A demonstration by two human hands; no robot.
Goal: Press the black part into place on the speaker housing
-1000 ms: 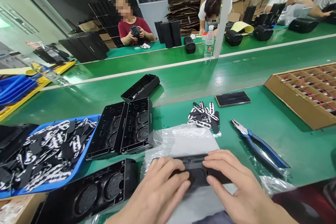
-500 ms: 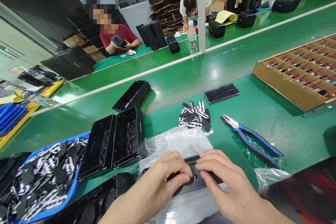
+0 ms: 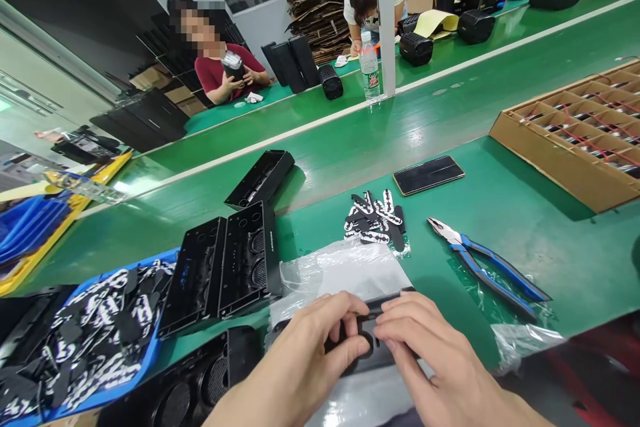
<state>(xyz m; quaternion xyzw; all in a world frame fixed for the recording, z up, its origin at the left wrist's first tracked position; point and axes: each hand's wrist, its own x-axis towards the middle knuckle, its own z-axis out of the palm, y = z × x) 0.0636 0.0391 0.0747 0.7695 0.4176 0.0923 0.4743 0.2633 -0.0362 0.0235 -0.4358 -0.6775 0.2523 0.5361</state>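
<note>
A black plastic speaker casing (image 3: 374,341) lies under both hands on a white, plastic-wrapped sheet (image 3: 370,270). My left hand (image 3: 325,340) is closed over its left part, thumb tip beside a round dark opening, index finger curled above; any small piece between them is hidden. Curved over the right part, my right hand (image 3: 425,340) holds the casing, fingers close together beside a small slot. Beyond the sheet is a pile of black and white adhesive-backed strips (image 3: 373,217). Pliers with blue handles (image 3: 485,270) rest to the right.
Open black speaker housings (image 3: 250,257) stand left of the sheet, near a blue tray (image 3: 150,373) full of strips. A phone (image 3: 429,175) and a divided cardboard box (image 3: 555,167) are farther right. Across the green bench, a bottle (image 3: 370,70) stands by a post; co-workers sit behind.
My left index finger has lifted and curled a little away from the thumb, and the round opening shows more. The right hand has barely shifted. A co-worker has turned a speaker upright.
</note>
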